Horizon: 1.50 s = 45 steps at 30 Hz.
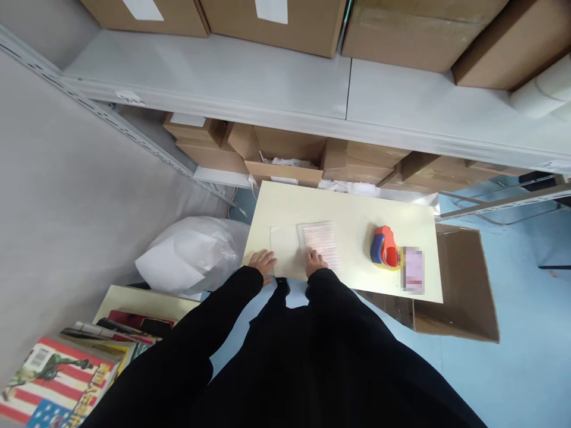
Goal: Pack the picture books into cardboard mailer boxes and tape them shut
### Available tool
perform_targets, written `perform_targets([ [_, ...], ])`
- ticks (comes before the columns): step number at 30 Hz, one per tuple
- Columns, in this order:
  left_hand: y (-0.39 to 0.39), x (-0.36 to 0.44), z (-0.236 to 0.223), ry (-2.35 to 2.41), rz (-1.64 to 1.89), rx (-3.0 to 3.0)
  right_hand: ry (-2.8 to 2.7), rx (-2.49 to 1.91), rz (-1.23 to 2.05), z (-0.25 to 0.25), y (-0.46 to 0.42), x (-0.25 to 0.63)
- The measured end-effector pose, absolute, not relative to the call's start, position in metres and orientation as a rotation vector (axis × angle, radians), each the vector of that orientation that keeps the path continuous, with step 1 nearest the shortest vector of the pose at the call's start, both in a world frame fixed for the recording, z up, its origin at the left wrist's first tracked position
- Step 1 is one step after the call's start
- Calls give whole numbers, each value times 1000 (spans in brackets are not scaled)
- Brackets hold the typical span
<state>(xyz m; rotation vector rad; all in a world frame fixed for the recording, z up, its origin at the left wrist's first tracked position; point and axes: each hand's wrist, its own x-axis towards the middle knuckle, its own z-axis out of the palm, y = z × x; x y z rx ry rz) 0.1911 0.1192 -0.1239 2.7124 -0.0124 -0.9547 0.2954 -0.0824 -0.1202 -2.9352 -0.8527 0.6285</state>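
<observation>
My left hand (262, 262) lies flat with fingers spread on the near edge of a pale yellow table (348, 208), beside a clear plastic sleeve (282, 244). My right hand (314, 262) rests on the near edge of a pinkish packet wrapped in clear film (320, 240); its fingers look curled, and whether they grip the packet is unclear. Both arms wear black sleeves. An orange and blue tape dispenser (384, 248) stands to the right on the table, with a pink label sheet (413, 270) next to it.
Grey metal shelving (276, 89) behind the table holds several cardboard boxes. An open carton (464, 285) sits on the blue floor at the right. A white plastic bag (190, 252) lies at the left, with books (57, 380) on a low table.
</observation>
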Motion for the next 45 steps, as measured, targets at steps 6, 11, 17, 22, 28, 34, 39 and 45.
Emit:
perform_targets([
  [6, 118, 190, -126, 7, -899, 2707, -767, -2594, 672, -119, -119, 314],
  [11, 110, 191, -129, 162, -767, 2687, -193, -2742, 529, -119, -163, 343],
  [17, 92, 197, -140, 504, -600, 2533, 57, -2744, 738, -127, -156, 342],
  [22, 85, 200, -149, 640, -502, 2478, 196, -2731, 761, -126, -143, 343],
  [28, 86, 201, -129, 541, -710, 2665, 233, -2736, 744, -124, -137, 342],
  [34, 96, 196, -115, 186, -864, 2812, 288, -2741, 681, -127, -128, 326],
  [39, 106, 196, -116, 101, -939, 2796, 320, -2723, 655, -129, -125, 328],
  [45, 107, 199, -118, 120, -828, 2768, 363, -2546, 925, -129, -130, 344],
])
